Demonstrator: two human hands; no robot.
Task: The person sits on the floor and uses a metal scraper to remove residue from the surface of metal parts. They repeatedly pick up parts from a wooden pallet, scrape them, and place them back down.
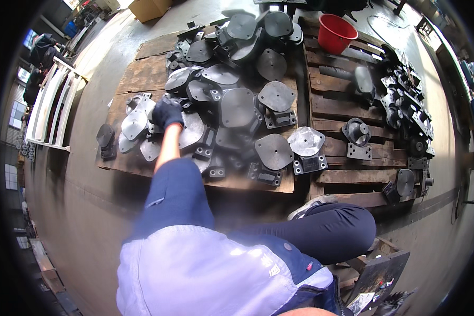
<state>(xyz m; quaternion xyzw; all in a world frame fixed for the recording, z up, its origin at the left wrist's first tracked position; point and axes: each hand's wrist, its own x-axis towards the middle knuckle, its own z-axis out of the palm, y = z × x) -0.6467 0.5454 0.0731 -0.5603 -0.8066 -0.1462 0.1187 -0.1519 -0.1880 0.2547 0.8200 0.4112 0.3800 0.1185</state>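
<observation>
My left hand (168, 112), in a dark glove, reaches to the left part of a heap of grey metal parts. Its fingers look curled down among them, and whatever they grip is hidden. Just left of it lies a rounded metal plate (135, 124) with a bolt hole, fixed to a bracket. Another rounded plate (191, 130) lies under and right of my wrist. Several similar plates, such as a large squarish one (237, 108), are piled at the middle on blocks with drilled holes. My right hand is out of view.
The heap rests on a wooden board (122, 108). To its right a slatted pallet (334, 125) carries more brackets (405, 100) and a red bucket (337, 33). My bent leg (321, 231) is at the near right. A white rack (52, 108) stands far left, near a person (43, 50).
</observation>
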